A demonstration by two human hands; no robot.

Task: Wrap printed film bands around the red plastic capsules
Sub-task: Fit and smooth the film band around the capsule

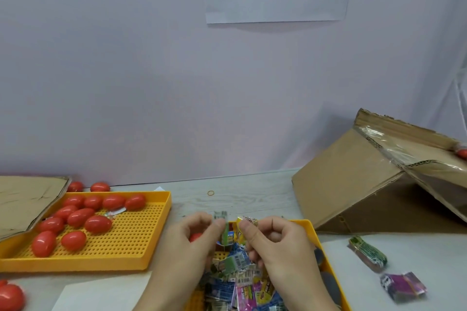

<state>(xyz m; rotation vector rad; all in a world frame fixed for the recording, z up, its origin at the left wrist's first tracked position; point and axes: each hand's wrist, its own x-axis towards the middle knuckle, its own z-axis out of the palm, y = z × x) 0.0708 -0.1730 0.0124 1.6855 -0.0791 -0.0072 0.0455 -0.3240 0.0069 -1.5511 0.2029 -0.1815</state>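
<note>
At the far left a flattened brown cardboard sheet [25, 199] overlaps a perforated yellow plastic tray [141, 232] that holds a loose cluster of glossy red egg-shaped plastic capsules [78, 217]; two more capsules lie behind the tray and one at the bottom left corner. The left hand [192, 242] has its fingers curled around a red capsule [195, 237] while its thumb and forefinger pinch a green printed film band [223, 231]. The right hand [275, 242] pinches the band's yellow edge. Both hover over a second yellow tray [326, 260] heaped with colourful printed film bands [242, 283]. Right of it, on the grey table [252, 199], lie two rubber-banded bundles of bands [369, 252] and a tipped brown cardboard box [353, 184].
</note>
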